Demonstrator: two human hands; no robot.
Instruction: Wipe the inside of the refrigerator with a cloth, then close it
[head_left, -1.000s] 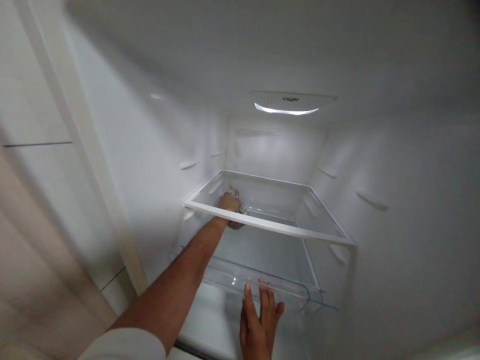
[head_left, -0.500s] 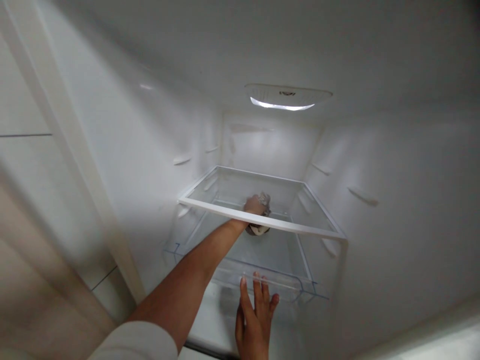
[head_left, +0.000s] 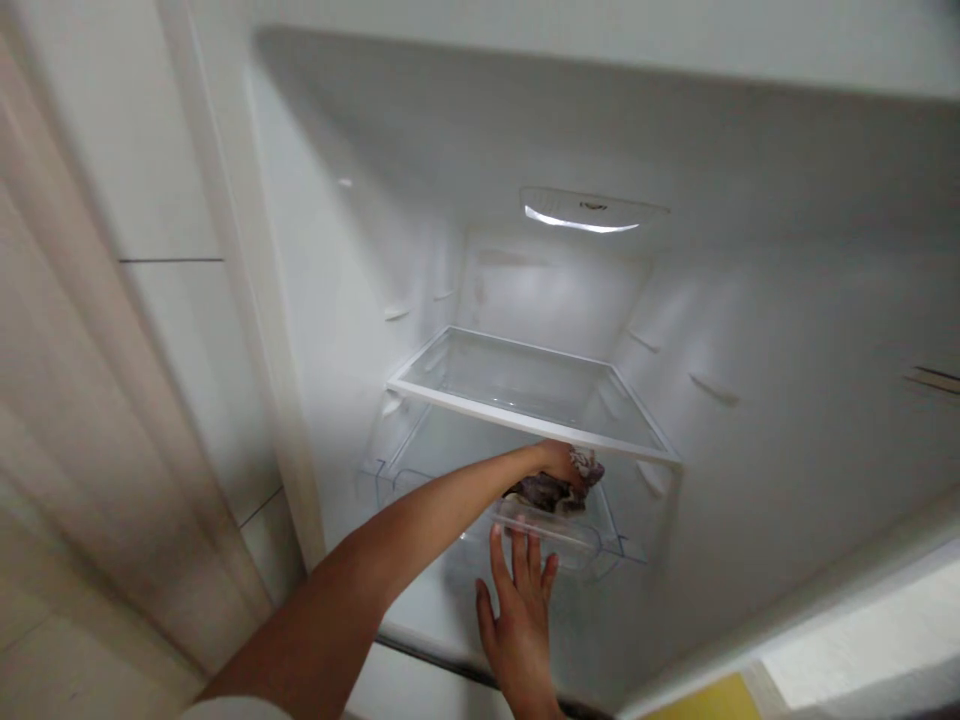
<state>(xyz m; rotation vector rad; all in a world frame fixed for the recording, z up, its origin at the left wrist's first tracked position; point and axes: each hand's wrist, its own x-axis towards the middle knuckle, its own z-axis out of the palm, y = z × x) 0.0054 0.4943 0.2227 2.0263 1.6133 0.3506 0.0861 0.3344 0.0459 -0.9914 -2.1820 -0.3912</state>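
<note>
Inside a fridge, my left hand (head_left: 561,462) is closed on a crumpled dark patterned cloth (head_left: 551,492). The cloth lies low in a clear plastic drawer (head_left: 409,484), close behind its front wall, under the front edge of a glass shelf (head_left: 517,372) with a white frame. Some of my left fingers are hidden by the cloth. My right hand (head_left: 520,615) is open, its fingers stretched upward, with the tips at the drawer's front. Whether they press on the plastic I cannot tell.
A lit lamp (head_left: 589,213) is set in the fridge's ceiling. Moulded shelf ledges stick out from the side walls, such as the right ledge (head_left: 714,390). White tiles (head_left: 180,330) stand left of the fridge. Something yellow (head_left: 709,700) shows at the lower right.
My left hand has brought the cloth from deep in the drawer forward and right, near the drawer front. My right hand stays at the front, fingers spread. The view has pulled back.
</note>
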